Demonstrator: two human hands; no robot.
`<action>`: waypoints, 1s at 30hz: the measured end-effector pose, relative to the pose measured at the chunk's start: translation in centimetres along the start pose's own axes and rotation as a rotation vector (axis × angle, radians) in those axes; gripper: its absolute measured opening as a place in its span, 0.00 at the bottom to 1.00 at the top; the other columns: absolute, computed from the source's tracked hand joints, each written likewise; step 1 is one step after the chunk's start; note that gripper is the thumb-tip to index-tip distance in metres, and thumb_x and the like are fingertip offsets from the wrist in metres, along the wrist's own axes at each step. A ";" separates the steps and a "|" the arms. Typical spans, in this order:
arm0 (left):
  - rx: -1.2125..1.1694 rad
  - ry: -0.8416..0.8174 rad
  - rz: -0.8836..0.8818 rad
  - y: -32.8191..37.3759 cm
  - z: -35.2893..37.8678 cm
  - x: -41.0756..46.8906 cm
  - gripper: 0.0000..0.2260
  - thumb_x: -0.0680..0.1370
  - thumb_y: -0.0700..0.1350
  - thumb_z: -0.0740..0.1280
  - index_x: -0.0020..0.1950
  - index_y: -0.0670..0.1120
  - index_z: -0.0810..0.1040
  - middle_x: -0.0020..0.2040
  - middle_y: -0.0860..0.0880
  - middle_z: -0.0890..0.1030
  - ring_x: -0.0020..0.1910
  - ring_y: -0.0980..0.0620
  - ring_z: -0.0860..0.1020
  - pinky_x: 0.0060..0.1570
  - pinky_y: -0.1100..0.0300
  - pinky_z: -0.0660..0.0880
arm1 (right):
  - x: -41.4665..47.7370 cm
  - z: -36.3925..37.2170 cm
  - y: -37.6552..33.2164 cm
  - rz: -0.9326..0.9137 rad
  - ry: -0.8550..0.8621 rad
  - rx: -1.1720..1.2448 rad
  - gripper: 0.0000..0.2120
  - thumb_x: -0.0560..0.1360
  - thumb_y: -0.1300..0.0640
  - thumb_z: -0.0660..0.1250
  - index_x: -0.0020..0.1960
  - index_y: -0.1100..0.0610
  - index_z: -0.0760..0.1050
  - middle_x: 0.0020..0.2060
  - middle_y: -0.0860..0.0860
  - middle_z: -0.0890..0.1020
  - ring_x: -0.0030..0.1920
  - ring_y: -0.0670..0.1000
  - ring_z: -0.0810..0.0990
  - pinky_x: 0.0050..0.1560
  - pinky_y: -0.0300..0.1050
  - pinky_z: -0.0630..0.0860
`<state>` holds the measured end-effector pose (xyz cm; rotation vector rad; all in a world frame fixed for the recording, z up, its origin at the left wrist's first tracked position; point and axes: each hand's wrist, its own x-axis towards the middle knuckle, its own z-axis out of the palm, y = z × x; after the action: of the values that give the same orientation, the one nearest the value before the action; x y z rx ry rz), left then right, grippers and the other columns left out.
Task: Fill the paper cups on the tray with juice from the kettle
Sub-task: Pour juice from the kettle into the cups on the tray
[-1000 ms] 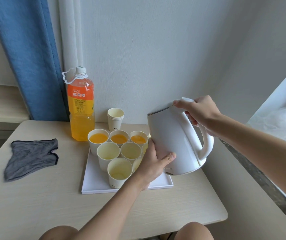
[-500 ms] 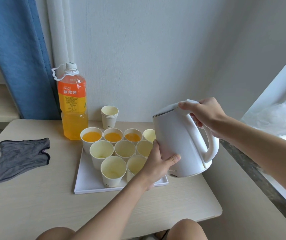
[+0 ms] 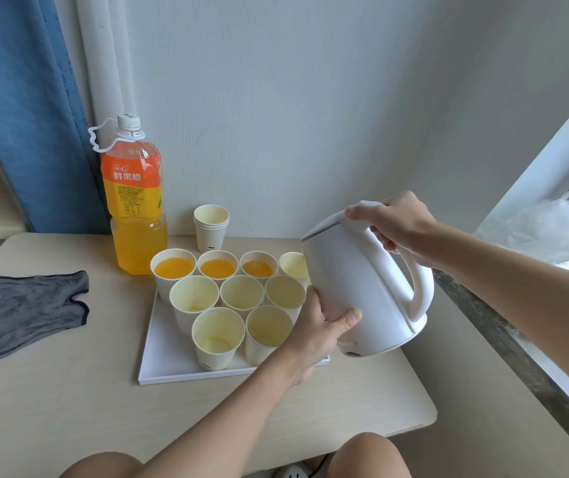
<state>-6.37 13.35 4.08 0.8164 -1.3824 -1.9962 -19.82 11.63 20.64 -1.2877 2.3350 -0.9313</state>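
Observation:
A white kettle [image 3: 355,281] is held tilted to the left above the right end of a white tray [image 3: 159,360]. My right hand [image 3: 393,222] grips the top of its handle, thumb on the lid. My left hand [image 3: 317,326] cups its lower side, thumb across the front. Several paper cups stand on the tray. The back row holds three cups with orange juice [image 3: 174,267], and a pale cup [image 3: 293,265] sits by the kettle's spout side. The nearer cups [image 3: 217,336] look almost empty, some with a little pale liquid at the bottom.
A large orange juice bottle [image 3: 134,201] stands behind the tray at the left, with a stack of spare cups [image 3: 211,227] beside it. A grey cloth [image 3: 31,308] lies on the table's left. A window ledge with a plastic bag [image 3: 551,222] runs along the right.
The kettle has moved slightly to the right and back off the cups, uncovering the right-hand cups. Both hands keep their hold.

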 end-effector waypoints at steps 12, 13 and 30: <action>-0.045 0.002 0.012 -0.1 0.2 0.0 0.21 0.81 0.42 0.71 0.71 0.49 0.67 0.57 0.60 0.79 0.55 0.61 0.80 0.48 0.68 0.76 | 0.1 0.2 -0.3 -0.003 -0.023 -0.020 0.22 0.66 0.44 0.74 0.27 0.56 0.67 0.26 0.54 0.70 0.25 0.52 0.66 0.32 0.43 0.66; -0.045 0.002 0.012 0.0 0.2 0.0 0.21 0.81 0.42 0.71 0.71 0.48 0.67 0.57 0.59 0.80 0.55 0.61 0.80 0.47 0.69 0.76 | 0.2 0.1 -0.2 -0.001 -0.022 -0.020 0.22 0.66 0.44 0.74 0.27 0.55 0.67 0.26 0.54 0.70 0.25 0.52 0.66 0.32 0.43 0.66; -0.063 -0.025 -0.036 0.3 0.4 -0.3 0.19 0.82 0.43 0.71 0.70 0.47 0.68 0.54 0.58 0.80 0.50 0.60 0.81 0.40 0.67 0.76 | 0.0 0.1 -0.2 0.015 -0.021 -0.049 0.21 0.67 0.44 0.74 0.27 0.56 0.68 0.26 0.55 0.71 0.26 0.52 0.67 0.33 0.43 0.67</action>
<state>-6.43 13.70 4.49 0.7961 -1.3209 -2.0731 -19.69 11.54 20.71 -1.2905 2.3618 -0.8566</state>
